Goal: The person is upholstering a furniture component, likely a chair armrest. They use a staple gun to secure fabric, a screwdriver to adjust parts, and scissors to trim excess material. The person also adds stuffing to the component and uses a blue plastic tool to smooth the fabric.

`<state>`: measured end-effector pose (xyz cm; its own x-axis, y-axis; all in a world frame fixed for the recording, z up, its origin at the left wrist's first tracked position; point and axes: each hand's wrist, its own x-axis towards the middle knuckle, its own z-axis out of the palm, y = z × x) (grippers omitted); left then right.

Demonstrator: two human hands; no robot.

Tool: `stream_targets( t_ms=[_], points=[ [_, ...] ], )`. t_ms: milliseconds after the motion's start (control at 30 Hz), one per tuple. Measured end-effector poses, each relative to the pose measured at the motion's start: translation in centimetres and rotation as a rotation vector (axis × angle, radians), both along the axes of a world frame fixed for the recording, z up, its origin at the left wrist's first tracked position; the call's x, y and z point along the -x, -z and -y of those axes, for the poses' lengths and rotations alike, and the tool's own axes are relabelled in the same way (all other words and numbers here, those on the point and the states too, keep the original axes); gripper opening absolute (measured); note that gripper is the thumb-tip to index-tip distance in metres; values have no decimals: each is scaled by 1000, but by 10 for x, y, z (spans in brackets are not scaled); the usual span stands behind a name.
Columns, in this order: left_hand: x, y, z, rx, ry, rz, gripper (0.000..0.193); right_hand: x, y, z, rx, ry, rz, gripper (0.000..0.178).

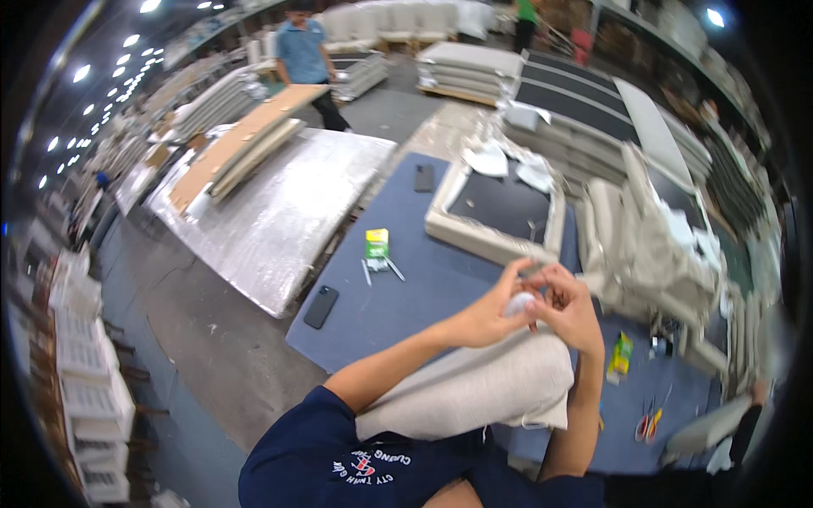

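Both my hands are raised together above a beige fabric-covered padded piece (474, 389), which lies across in front of my body under my forearms. My left hand (489, 315) has its fingers curled round a small white rounded thing (519, 303), whose kind I cannot make out. My right hand (572, 311) meets it from the other side, thumb and fingers bent close to the same white thing. What the right fingertips pinch, if anything, is too small and blurred to name. Beyond the hands, an upholstered beige frame (474, 237) with a dark centre rests on the blue-grey table (415, 305).
On the table are two dark phones (321, 306), a green-and-yellow box (377, 244) with white sticks beside it, a yellow-green packet (620, 357) and scissors (649, 423). Beige covers (652, 262) pile up at right. A plastic-wrapped platform (288, 212) stands left. Other people are nearby.
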<state>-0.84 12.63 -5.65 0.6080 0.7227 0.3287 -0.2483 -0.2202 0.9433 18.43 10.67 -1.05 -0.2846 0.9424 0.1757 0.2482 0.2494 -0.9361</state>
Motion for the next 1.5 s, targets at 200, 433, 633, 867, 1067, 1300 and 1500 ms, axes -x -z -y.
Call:
stream_targets(
  t_ms=[200,433,633,867,1067,1300,1500],
  points=[
    [31,-12,-25,127,26,-93,54,28,11,-22,-72,153,-168,20],
    [27,-8,-24,126,-178,-28,26,39,13,-25,-130,122,-181,17],
    [26,-12,-23,222,-14,69,24,34,11,-16,44,192,-242,19],
    [20,-13,-17,63,-221,-2,29,37,15,-14,-16,194,-233,24],
    [21,-8,-18,291,-193,118,34,29,19,-11,32,306,-231,19],
    [10,-3,-17,-47,-291,42,36,19,27,-17,-42,174,-196,16],
    [20,-20,-13,123,-313,-70,27,34,15,-9,-15,242,-295,12]
  ],
)
